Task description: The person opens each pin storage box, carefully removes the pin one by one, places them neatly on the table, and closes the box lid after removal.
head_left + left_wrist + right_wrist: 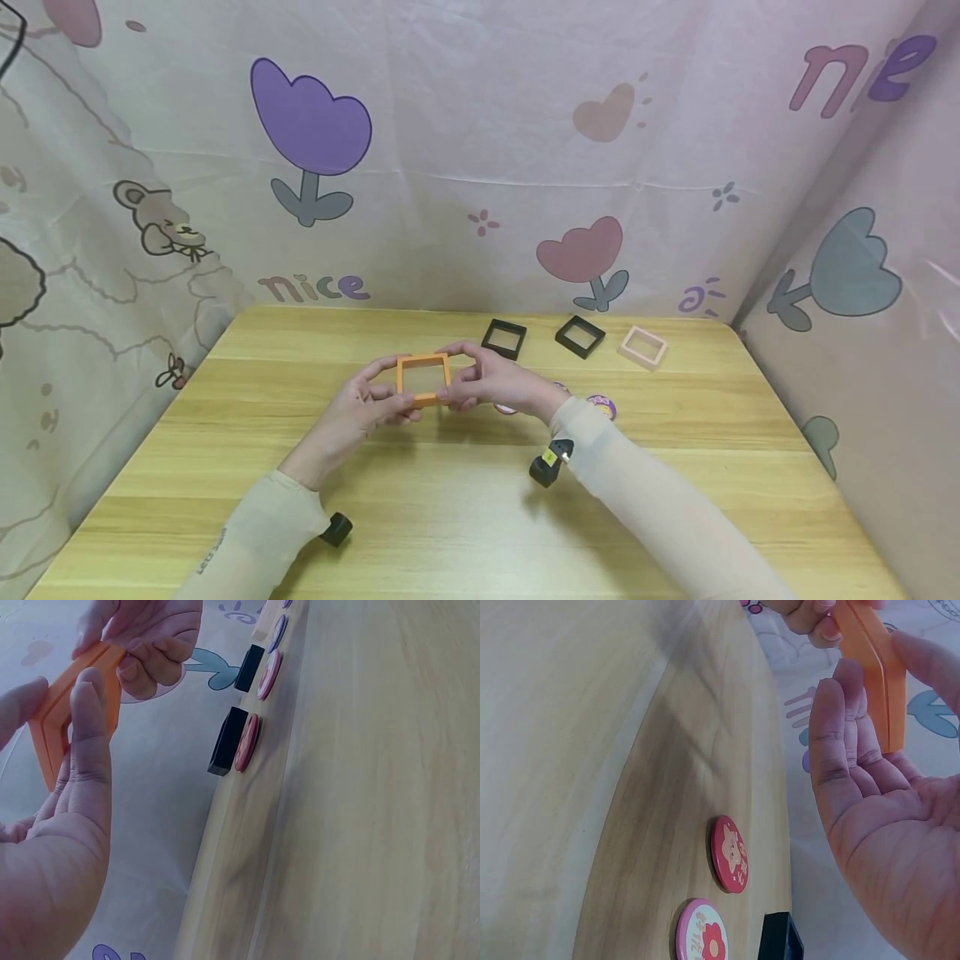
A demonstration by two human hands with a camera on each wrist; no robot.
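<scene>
Both hands hold an orange square frame (pixel 423 359) above the table, one hand at each side. The left hand (pixel 356 410) grips its left edge between thumb and fingers, and the right hand (pixel 498 379) pinches its right side. In the left wrist view the orange frame (pixel 52 724) looks like two layers with a seam, the left hand (pixel 67 847) around its near end. The right wrist view shows the seam too, with the right hand's thumb and fingers on either side of the frame (pixel 877 667). The frame's opening looks see-through.
Two black frames (pixel 501 352) and a pale pink frame (pixel 637 360) lie at the table's back right. Several round badges lie in front of them, including a purple-edged one (pixel 602 406), a red one (pixel 729 855) and a pink-rimmed one (pixel 703 934). A printed curtain surrounds the table.
</scene>
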